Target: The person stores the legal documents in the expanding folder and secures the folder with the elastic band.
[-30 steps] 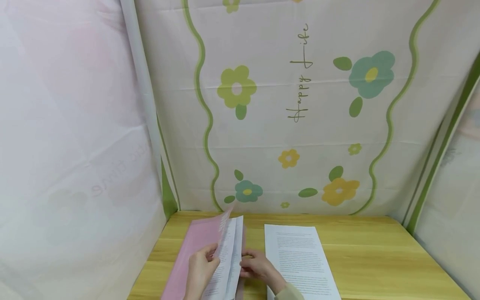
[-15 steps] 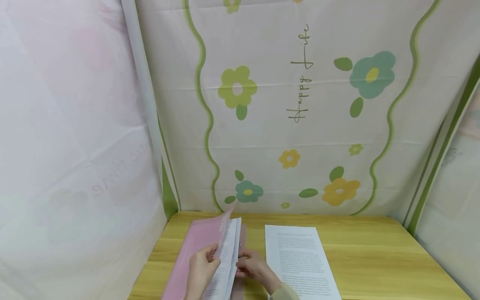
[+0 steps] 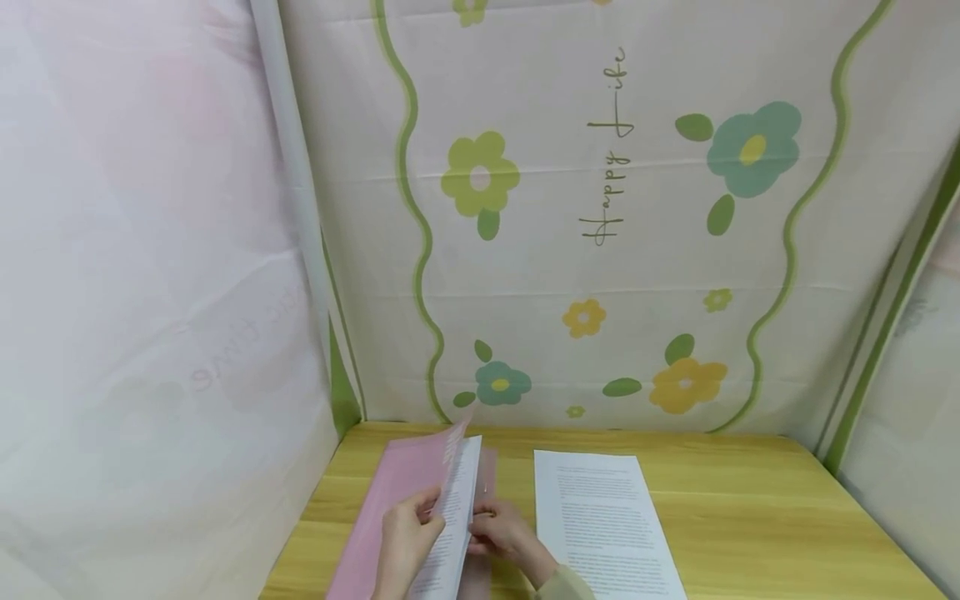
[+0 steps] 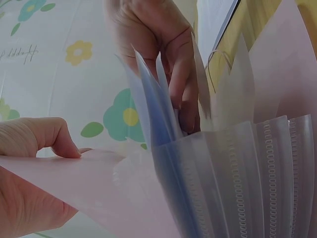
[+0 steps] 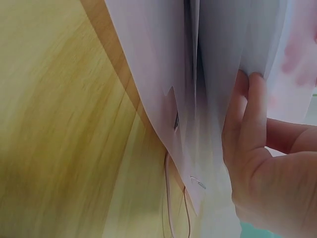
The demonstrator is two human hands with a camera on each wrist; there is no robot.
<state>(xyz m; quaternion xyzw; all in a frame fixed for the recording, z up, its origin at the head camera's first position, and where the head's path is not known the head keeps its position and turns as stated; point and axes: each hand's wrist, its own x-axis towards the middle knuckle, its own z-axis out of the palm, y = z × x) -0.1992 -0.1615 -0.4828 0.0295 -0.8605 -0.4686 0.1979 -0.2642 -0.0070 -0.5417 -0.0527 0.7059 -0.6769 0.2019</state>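
A pink expanding file folder (image 3: pixel 375 508) stands partly open at the left of the table, its translucent pleated side (image 4: pixel 237 173) fanned out in the left wrist view. My left hand (image 3: pixel 405 537) pinches the edge of its front cover, thumb on one face and fingers on the other. Printed paper (image 3: pixel 457 508) sits inside, just behind that cover. My right hand (image 3: pixel 506 533) holds the paper's right edge, and in the right wrist view the right hand's fingertips (image 5: pixel 255 82) lie against the sheets. The lower part of the paper is hidden in the folder pocket.
A printed white sheet (image 3: pixel 600 517) lies flat on the wooden table (image 3: pixel 765 508), right of the folder. A thin elastic cord (image 5: pixel 167 193) loops from the folder's back cover. Floral cloth (image 3: pixel 547 208) hangs behind the table and along both sides.
My right hand has moved slightly left with the paper, whose sheets now stand closer together near the front cover. More of the pink back shows. The left hand keeps its pinch.
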